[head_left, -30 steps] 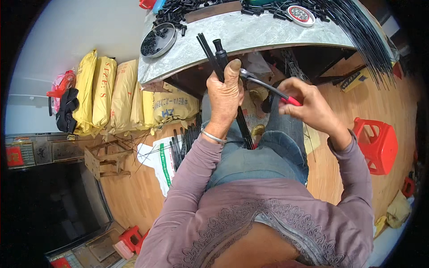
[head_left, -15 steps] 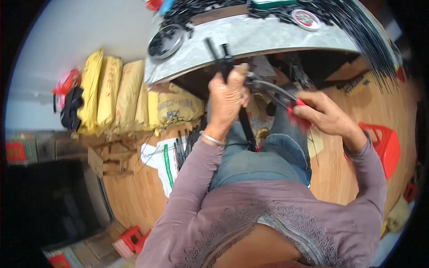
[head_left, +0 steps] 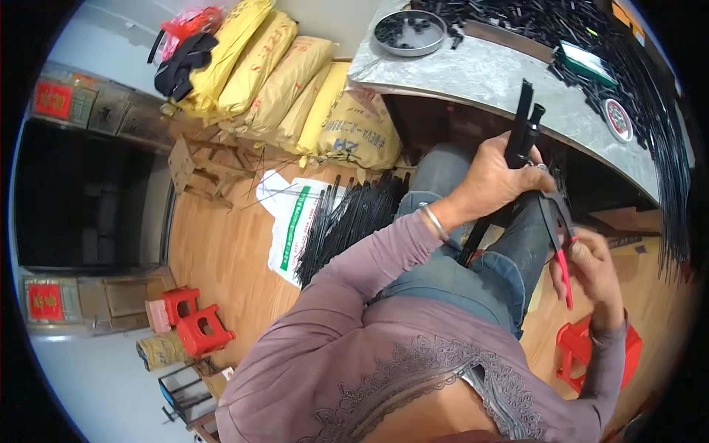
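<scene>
My left hand (head_left: 495, 181) is closed around a bundle of slim black tubes (head_left: 523, 122). Their upper ends stick out above my fist, and one has a round, collar-like tip. A black length (head_left: 476, 240) shows below the fist, down by my jeans. In my right hand (head_left: 594, 269) is a pair of pliers (head_left: 563, 277) with red handles and dark metal arms. The handles are spread apart. The pliers' head lies against the fingertips of my left hand; what its jaws touch is hidden.
Ahead, a grey-topped table (head_left: 473, 77) carries heaps of black parts, a round metal tray (head_left: 410, 48) and a round tin (head_left: 617, 120). Black rods (head_left: 354, 218) lie on the floor to the left, near stacked yellow sacks (head_left: 295, 81). A red stool (head_left: 576, 351) stands at my right.
The view has swung to the right. My right hand and the pliers have dropped lower, and the pliers now point more upward. Both hands keep hold of their things.
</scene>
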A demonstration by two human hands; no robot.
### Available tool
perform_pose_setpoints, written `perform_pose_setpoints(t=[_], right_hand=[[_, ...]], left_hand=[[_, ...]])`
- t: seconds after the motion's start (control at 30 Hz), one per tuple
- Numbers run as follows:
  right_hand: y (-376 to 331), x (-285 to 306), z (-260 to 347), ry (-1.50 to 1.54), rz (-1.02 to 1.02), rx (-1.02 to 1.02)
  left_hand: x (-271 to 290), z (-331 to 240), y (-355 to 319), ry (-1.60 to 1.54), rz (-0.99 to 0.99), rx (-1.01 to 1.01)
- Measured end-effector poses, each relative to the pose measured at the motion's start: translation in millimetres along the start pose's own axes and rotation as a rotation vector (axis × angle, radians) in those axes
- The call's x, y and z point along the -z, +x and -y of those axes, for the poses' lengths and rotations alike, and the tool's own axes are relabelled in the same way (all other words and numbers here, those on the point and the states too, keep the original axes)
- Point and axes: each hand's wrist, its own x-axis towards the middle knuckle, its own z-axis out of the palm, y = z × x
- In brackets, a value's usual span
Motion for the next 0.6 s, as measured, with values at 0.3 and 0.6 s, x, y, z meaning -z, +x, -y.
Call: perform_pose_setpoints(t=[0.3, 0.6], right_hand=[[14.7, -9.1, 54.2, -0.658, 0.122, -0.109], [7.0, 9.0, -24.9, 0.46, 0.385, -0.13]], left_hand=[[3.4, -5.8, -3.9, 0.154, -0.039, 0.02], [-4.9, -7.7, -3.5, 0.099, 0.047, 0.045]])
